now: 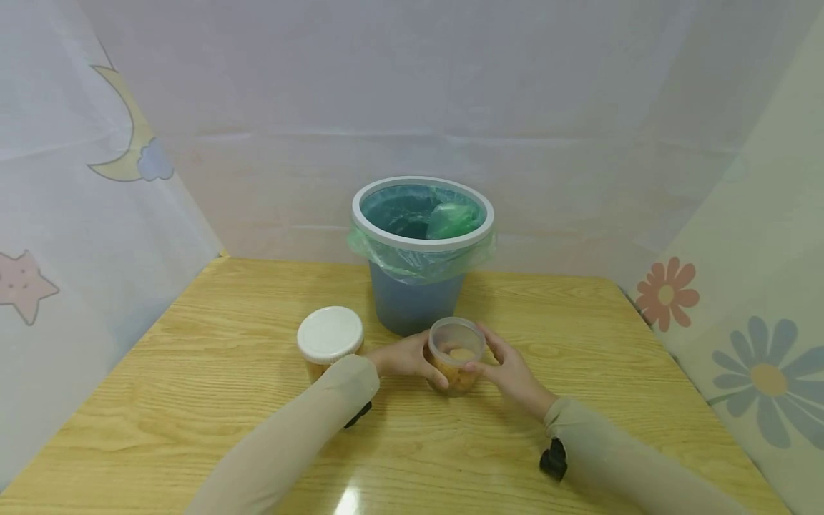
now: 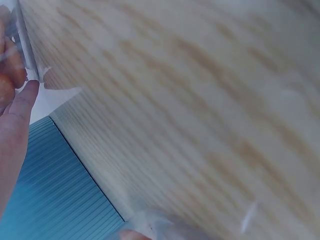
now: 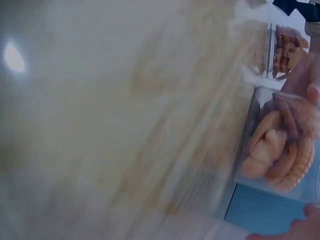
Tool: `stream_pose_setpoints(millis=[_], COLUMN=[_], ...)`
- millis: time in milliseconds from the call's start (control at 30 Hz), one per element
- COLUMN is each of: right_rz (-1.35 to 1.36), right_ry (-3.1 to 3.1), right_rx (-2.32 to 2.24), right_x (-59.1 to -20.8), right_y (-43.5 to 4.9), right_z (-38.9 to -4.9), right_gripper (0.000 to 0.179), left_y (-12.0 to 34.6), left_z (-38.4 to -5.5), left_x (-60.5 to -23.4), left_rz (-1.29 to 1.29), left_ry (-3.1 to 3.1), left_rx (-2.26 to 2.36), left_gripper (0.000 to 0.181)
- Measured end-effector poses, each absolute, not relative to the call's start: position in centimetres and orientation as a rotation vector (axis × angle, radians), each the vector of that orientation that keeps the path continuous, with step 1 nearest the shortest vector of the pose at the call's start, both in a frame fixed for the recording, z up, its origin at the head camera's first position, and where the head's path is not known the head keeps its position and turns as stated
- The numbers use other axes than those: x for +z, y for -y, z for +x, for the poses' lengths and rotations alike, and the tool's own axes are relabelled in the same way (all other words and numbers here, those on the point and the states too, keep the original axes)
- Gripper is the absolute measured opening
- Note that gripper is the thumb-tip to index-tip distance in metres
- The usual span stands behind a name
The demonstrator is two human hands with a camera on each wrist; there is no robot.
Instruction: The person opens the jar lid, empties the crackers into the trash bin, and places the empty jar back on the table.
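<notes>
In the head view, an uncovered clear plastic jar (image 1: pixel 457 343) stands between both hands on the wooden table, just in front of the bin. Orange-brown pieces (image 3: pixel 272 150), looking like snacks of several shapes, lie in its lower part. My left hand (image 1: pixel 407 355) grips the jar from the left, thumb on its near side and fingers partly hidden behind it. From the right, my right hand (image 1: pixel 513 372) holds it with the thumb in front and a finger near the rim. Left of the hands stands a second jar with a white lid (image 1: pixel 330 333), partly hidden by the left sleeve; brown pieces (image 3: pixel 287 52) show inside.
A blue bin (image 1: pixel 415 297) with a pale rim and a green plastic liner (image 1: pixel 418 266) stands behind the jars. The wooden table (image 1: pixel 212 372) extends to both sides. Printed fabric sheets (image 1: pixel 290 107) surround its back and sides.
</notes>
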State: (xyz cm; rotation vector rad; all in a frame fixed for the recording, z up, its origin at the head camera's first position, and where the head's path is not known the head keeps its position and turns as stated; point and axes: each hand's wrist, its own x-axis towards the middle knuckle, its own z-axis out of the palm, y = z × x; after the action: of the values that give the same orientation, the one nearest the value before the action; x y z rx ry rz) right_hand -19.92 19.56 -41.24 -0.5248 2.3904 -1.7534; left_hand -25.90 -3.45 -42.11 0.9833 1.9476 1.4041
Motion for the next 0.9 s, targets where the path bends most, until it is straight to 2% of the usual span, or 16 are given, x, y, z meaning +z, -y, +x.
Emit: stream_pose_setpoints(millis=[400,900], right_rz=[-0.714,-0.726], right_ry=[-2.363,-2.381], right_rx=[-1.628,-1.676], right_x=[-41.1,-41.2], right_y=[-20.9,-21.3], right_z=[-21.4,-21.5], right_gripper=[0.08,0.075], left_y=[3.4,3.4], left_z=[-25.7,-25.4], left_x=[-41.8,-41.5], left_rz=[0.992,1.003], left_ry=[-1.965,-1.957], left_rx=[1.39,1.396], left_gripper=[0.085,0.084])
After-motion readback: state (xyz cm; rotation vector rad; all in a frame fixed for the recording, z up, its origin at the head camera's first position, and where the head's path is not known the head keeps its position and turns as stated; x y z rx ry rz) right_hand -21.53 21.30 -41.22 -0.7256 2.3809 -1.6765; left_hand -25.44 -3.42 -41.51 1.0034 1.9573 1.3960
